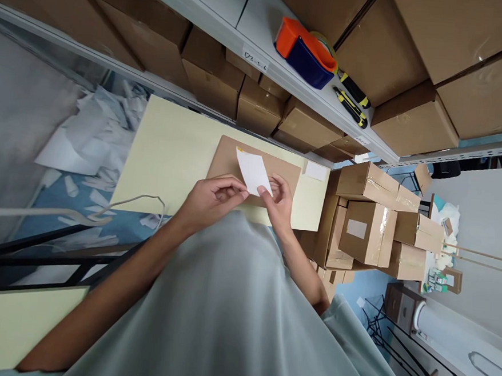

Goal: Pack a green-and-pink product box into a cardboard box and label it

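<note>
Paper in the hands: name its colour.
The paper is white, yellow at its top corner; best in the head view.

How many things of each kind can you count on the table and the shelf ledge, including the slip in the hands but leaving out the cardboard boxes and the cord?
White paper slips: 2 (held slip, loose slip)
Brown flat packet: 1
Tape dispenser: 1
Utility knives: 2
Total: 6

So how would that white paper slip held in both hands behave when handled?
The white slip is probably light and floppy: it looks thin, pinched at its lower edge by the left hand and right hand. It stands up unsupported, so perhaps slightly stiff, like label stock.
</note>
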Motion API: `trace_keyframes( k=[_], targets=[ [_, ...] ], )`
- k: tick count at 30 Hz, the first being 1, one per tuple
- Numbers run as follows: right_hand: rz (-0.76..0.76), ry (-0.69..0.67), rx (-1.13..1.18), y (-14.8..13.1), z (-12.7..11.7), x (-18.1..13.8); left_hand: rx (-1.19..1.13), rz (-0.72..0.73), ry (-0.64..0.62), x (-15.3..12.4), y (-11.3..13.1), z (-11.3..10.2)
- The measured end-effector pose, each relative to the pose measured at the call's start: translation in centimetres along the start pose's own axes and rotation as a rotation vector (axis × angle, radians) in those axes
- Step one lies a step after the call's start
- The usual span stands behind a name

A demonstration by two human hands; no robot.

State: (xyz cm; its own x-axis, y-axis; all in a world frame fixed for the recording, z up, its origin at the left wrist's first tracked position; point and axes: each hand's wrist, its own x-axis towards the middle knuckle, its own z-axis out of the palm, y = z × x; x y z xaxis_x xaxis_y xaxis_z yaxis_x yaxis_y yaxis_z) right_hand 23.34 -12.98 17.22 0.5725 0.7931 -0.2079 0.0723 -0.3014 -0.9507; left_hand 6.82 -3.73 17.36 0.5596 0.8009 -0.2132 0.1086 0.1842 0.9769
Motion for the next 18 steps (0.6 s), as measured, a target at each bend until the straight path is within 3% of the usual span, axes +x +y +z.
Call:
trace_keyframes(
  k=[2, 7, 14, 18],
  targets=[
    [-0.154, 0.021, -0.181, -0.5, -0.7, -0.3, 0.045, 0.039, 0.003, -0.1, 0.3, 0.1],
    [-0.364, -0.130, -0.498, -2.2, -2.0, -1.5, 0.158, 0.090, -0.042, -0.4, 0.6, 0.0],
    [-0.394, -0.130, -0.509, -2.1, -1.1, -2.0, 0.247, 0.182, -0.062, -1.2, 0.6, -0.4],
    [-0.310, -0.099, -0.378, -1.9, -0.4, -1.6, 0.141, 0.125, -0.025, -1.4, -0.4, -1.4]
  ],
)
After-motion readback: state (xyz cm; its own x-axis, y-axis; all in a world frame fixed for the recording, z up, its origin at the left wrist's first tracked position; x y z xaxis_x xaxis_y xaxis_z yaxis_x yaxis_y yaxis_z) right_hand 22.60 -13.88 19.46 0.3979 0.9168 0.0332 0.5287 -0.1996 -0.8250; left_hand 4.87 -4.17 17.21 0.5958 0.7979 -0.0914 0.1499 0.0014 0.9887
